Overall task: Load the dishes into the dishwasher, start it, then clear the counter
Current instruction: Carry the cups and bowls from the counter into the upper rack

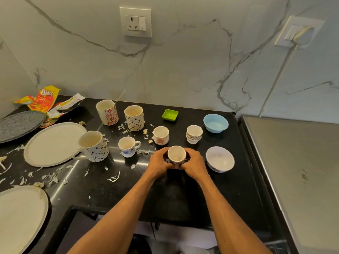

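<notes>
- The black counter (183, 195) filled the lower half of the frame, set against a veined marble wall.
- Two cream plates lay at the left, one at mid-left (53, 143) and one in the lower left corner (20, 217), with a grey speckled plate (18, 125) at the left edge.
- The left hand (159, 162) and the right hand (195, 163) met just below the frame's centre, their bare forearms rising from the bottom edge.
- Three tall mugs stood left of centre: a red-flowered mug (107, 112), a diamond-patterned mug (134, 118), and a handled mug (94, 146) beside the mid-left plate.
- A blue bowl (216, 123) sat at the right, and a white bowl (220, 159) stood just right of the right hand.
- The small cup (176, 154) sat between the two hands, with the left fingers (164, 153) curled round its left side and the right fingers (189, 152) round its right.
- Both hands gripped it closely, covering most of its wall, so only the rim and a strip of the wall showed.
- It was white and round, pale cream inside, with a dark pattern low on the wall.
- It stood upright, mouth up, its long axis vertical.
- No handle could be made out.
- Whether its base touched the counter could not be told.
- A green dish (170, 114) lay near the wall above the cup.
- Pale scraps (114, 178) were scattered over the left of the counter.
</notes>
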The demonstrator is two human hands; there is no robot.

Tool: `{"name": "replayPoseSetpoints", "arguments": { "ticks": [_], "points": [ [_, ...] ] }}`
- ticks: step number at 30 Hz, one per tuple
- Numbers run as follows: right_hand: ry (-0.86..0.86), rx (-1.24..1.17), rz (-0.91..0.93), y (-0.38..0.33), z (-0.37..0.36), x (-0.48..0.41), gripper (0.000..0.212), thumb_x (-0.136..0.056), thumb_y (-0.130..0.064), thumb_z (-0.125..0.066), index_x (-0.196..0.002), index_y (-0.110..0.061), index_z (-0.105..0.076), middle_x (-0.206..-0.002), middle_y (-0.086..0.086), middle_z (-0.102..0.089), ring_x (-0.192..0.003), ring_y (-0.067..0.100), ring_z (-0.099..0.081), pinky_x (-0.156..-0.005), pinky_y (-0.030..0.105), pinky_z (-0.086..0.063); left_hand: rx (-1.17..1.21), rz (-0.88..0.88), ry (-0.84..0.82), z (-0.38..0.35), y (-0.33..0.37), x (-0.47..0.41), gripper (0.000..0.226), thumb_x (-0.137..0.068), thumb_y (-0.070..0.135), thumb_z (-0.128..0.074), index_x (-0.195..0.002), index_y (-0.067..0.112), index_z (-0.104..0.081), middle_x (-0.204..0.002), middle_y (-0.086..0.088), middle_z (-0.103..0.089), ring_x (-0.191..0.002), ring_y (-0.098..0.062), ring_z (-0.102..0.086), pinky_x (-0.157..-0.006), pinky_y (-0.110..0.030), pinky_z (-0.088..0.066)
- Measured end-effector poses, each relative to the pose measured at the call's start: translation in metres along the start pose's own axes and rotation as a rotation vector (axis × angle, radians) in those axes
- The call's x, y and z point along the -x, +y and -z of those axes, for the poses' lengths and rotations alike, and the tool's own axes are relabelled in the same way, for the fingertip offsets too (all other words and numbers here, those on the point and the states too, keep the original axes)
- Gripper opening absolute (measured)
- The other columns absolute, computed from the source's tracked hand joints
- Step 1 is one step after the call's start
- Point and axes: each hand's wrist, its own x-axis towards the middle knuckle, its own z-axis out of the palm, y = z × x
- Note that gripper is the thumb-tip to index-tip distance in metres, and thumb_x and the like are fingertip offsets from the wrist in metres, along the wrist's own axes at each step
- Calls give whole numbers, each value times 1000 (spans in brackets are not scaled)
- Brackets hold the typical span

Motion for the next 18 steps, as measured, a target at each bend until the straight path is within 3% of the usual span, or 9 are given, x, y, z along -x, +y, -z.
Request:
{"name": "replayPoseSetpoints", "arguments": {
  "ticks": [7,13,18],
  "points": [
    [154,-52,-2,19,-4,60,61,-79,-9,-78,-134,-18,-55,-134,3,-60,-124,21,-56,-108,41,-43,9,-70,-71,-15,-6,38,77,-58,21,-91,-127,20,-57,-123,3,-65,-114,-14,-59,-101,-35,-47],
    [307,-94,-18,52,6,115,57,-80,-10,-78,-133,-18,-58,-131,3,-63,-122,21,-57,-105,39,-44,24,-157,-147,-53,2,71,66,-57,13,-90,-115,27,-61,-108,13,-67,-100,-3,-62,-89,-23,-49],
    [409,-91,-17,79,30,155,54,-79,-5,-77,-129,-15,-60,-127,6,-65,-116,19,-59,-100,33,-46,4,-196,-198,-96,17,95,68,-58,18,-91,-120,22,-61,-112,8,-68,-103,-9,-63,-91,-26,-49]
  ]
}}
